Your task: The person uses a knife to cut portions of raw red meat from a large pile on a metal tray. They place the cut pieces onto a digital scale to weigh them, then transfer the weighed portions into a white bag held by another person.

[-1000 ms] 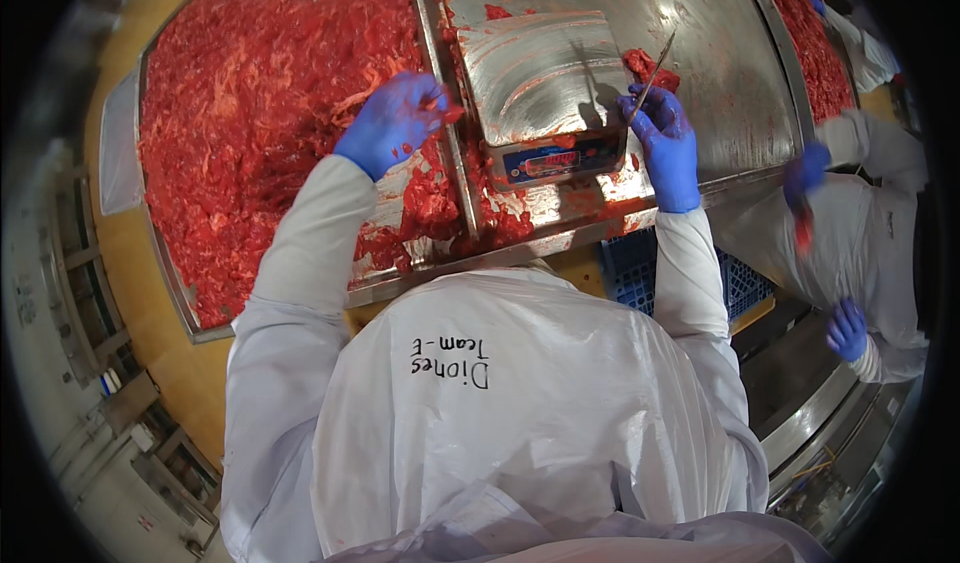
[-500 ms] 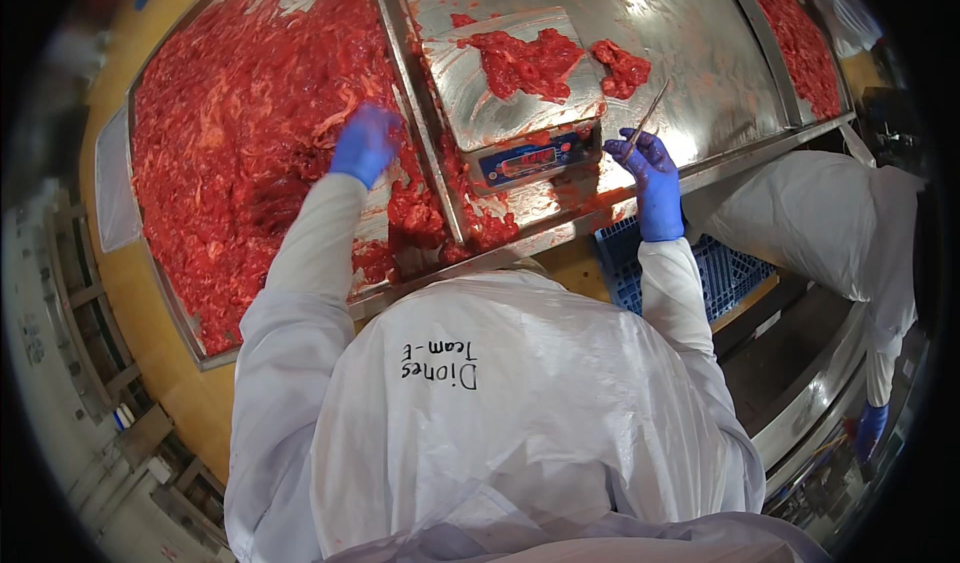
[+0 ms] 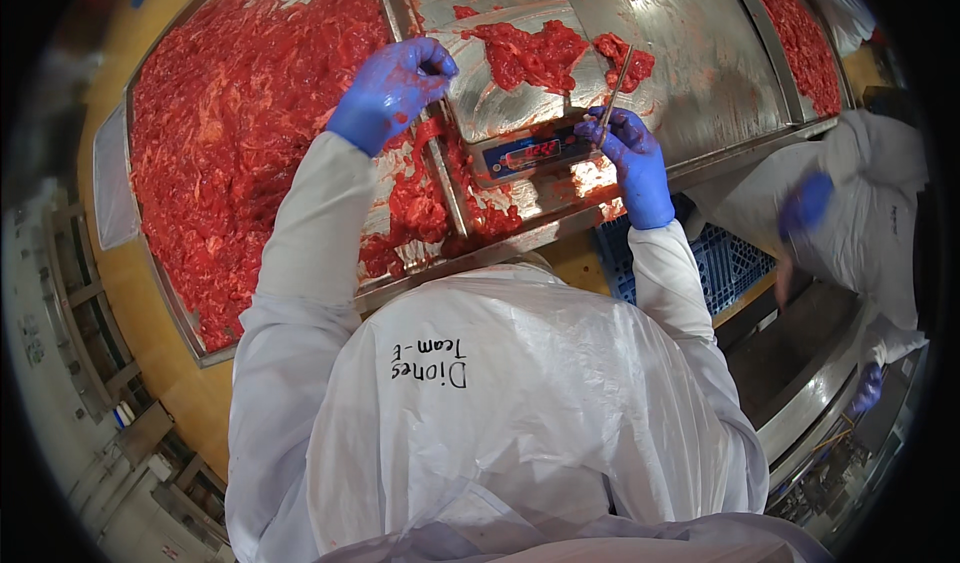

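Observation:
My left hand (image 3: pixel 390 95), in a blue glove, is raised over the metal divider at the left edge of the scale. Its fingers are curled together, and whatever they hold, if anything, is hidden. My right hand (image 3: pixel 638 163), also gloved in blue, grips a slim pointed metal tool (image 3: pixel 619 83) at the scale's near right corner. The tool points away from me, its tip close to a small piece of red meat (image 3: pixel 632 63). A larger piece of raw meat (image 3: pixel 537 55) lies on the steel plate of the scale (image 3: pixel 500 113), whose display is lit red.
A wide tray at left holds a heap of raw meat (image 3: pixel 230 143). Meat scraps (image 3: pixel 415 203) lie along the divider (image 3: pixel 437 168). A blue plastic crate (image 3: pixel 720 263) sits below the table's edge. At right stands a co-worker in white (image 3: pixel 870 193) with blue gloves.
My left hand has moved up and right from the meat heap to the divider. My right hand has shifted slightly left with the tool, which stands more upright. The co-worker's arm has moved.

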A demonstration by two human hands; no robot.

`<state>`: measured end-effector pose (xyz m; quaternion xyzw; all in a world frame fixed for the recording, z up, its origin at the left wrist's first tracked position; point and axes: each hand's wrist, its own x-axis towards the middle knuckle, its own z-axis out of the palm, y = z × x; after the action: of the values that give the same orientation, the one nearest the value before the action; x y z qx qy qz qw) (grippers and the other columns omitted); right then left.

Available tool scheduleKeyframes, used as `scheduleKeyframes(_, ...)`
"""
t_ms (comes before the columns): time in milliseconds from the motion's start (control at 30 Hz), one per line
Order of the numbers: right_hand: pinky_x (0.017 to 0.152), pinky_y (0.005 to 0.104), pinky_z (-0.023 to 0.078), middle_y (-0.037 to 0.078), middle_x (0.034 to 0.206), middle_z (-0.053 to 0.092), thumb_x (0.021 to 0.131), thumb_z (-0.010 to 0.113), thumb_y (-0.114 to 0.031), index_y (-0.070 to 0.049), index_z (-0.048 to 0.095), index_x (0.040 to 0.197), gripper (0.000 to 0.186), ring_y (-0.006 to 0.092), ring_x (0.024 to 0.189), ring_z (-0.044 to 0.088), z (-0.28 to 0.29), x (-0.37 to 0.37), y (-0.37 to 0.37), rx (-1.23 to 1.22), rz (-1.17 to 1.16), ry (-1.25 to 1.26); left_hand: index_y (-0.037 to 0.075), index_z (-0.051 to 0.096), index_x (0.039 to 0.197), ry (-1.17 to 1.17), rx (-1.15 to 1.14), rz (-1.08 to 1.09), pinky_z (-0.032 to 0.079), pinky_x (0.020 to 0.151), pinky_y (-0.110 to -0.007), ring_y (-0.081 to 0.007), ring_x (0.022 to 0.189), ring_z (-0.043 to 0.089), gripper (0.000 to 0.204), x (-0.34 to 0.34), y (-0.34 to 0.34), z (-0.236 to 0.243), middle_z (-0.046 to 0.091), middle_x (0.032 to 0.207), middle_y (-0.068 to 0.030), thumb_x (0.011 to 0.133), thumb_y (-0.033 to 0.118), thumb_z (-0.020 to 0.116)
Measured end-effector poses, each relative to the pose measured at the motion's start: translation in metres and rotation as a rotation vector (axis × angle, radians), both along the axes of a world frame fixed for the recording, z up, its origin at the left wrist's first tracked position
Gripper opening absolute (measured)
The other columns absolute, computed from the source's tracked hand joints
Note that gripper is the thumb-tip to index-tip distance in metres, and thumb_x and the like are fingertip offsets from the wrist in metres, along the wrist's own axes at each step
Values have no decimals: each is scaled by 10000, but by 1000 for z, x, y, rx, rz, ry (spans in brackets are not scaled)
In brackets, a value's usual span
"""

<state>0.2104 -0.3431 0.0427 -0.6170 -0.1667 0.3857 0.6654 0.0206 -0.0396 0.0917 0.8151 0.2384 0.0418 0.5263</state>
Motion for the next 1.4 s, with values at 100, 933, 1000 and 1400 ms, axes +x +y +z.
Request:
scheduleKeyframes(100, 1015, 336, 528, 108, 1142, 720, 957, 703, -34, 13, 638, 1240, 295, 196, 1094, 698, -4, 9, 3, 15, 73, -38, 89, 579, 1409, 50, 506, 161, 552, 831, -333, -194, 915, 674, 533, 18, 30, -53, 636, 1244, -120, 886, 48, 676)
scheduleKeyframes(933, 1233, 540, 322, 226, 1486, 563, 919, 770, -341, -98, 543, 1479, 652, 415, 1425, 487, -33, 74, 127, -474, 85, -1328, 65, 539, 1502, 409, 323, 571, 621, 800, -427, -332, 1143, 676, 806, -131, 94, -122, 618, 1304, -238, 820, 295, 900)
scheduleKeyframes(1000, 1261, 574, 262, 226, 1508, 545, 917, 765, -356, -111, 541, 1485, 659, 425, 1454, 451, -37, 46, 117, -305, 197, -1355, 56, 604, 1404, 373, 518, 391, 594, 863, -470, -374, 1073, 694, 724, -138, 79, -150, 687, 1162, -238, 799, 330, 891)
scheduleKeyframes(1400, 847, 496, 539, 158, 1017, 709, 909, 729, -242, -66, 649, 1225, 370, 380, 969, 679, -93, -71, -29, -327, 586, -881, 41, 613, 884, 287, 261, 127, 504, 577, -419, -265, 640, 640, 57, -79, 11, -79, 601, 741, -172, 894, 93, 634)
